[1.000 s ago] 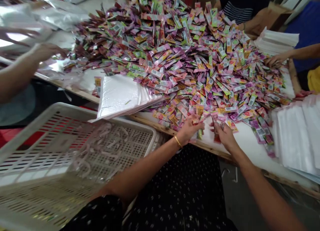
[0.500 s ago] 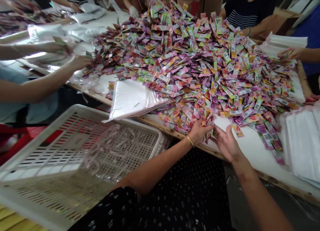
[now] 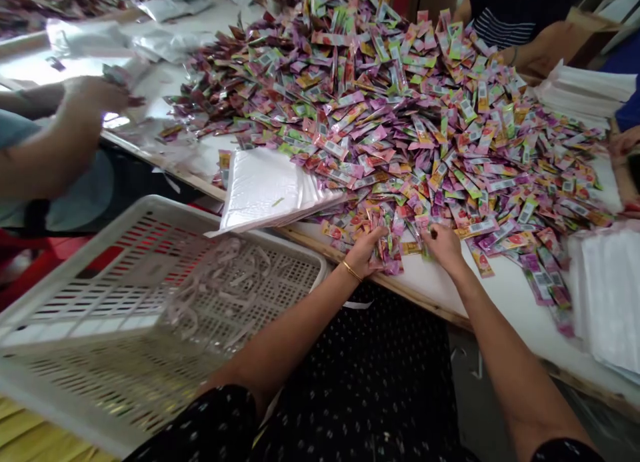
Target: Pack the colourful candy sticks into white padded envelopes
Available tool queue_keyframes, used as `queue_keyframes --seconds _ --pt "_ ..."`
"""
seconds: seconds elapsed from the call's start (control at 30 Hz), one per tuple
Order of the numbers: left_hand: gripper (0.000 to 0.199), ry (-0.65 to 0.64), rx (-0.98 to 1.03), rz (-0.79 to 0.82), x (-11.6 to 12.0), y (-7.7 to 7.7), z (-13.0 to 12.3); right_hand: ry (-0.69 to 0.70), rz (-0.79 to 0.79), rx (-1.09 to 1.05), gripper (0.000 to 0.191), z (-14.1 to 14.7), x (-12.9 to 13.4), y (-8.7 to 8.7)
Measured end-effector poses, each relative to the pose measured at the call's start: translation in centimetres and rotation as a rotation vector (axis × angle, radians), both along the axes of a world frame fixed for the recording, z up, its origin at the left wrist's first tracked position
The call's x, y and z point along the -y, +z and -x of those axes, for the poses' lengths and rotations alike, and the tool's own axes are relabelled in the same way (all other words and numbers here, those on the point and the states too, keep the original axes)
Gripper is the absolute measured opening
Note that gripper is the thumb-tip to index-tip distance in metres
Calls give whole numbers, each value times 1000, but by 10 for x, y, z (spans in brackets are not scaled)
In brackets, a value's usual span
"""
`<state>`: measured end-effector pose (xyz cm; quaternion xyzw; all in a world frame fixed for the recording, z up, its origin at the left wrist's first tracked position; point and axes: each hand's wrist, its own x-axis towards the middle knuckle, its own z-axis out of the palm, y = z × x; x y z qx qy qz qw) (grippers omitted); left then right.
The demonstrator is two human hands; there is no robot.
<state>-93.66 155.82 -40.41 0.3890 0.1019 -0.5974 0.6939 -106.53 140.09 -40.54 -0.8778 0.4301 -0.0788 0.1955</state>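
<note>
A large heap of small pink, purple, green and orange packets (image 3: 350, 122) covers much of the white table (image 3: 425, 279). My left hand (image 3: 367, 251), with a gold bangle at its wrist, is wrapped round a bunch of packets at the heap's near edge. To its right, my right hand (image 3: 444, 245) pinches a packet (image 3: 424, 230) at the front of the heap. The two hands are apart. Left of them lies a stack of white padded sheets or pouches (image 3: 267, 190).
A white perforated crate (image 3: 150, 265) holding clear strips stands at the lower left. White stacks lie at the right (image 3: 607, 289) and far right (image 3: 585, 92). Another person's hands (image 3: 95, 99) work at the left; a person in a striped top (image 3: 505, 25) is across the table.
My left hand has moved left with its bunch. My right hand, open before, has moved a little left and closed on a packet. The view has shifted slightly.
</note>
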Motion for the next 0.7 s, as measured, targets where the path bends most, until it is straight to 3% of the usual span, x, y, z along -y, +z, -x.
queue_keyframes --seconds 0.17,0.33,0.4,0.47,0.57,0.63,0.7 --pt "24 -15 238 24 3 -1 12 -149 -140 163 43 43 8 8" --pt "23 -14 392 132 23 12 45 -185 -263 374 44 50 -23 25" --pt "29 13 395 213 32 19 59 -149 -182 381 37 45 -43 27" --pt "37 22 377 237 38 24 68 -75 18 331 34 41 -63 25" --pt "31 -117 269 151 37 24 70 25 286 208 38 41 -84 22" --pt "21 -239 200 108 31 23 67 101 378 91 35 47 -89 34" --pt "22 -285 182 131 24 21 62 196 392 37 33 59 -81 65"
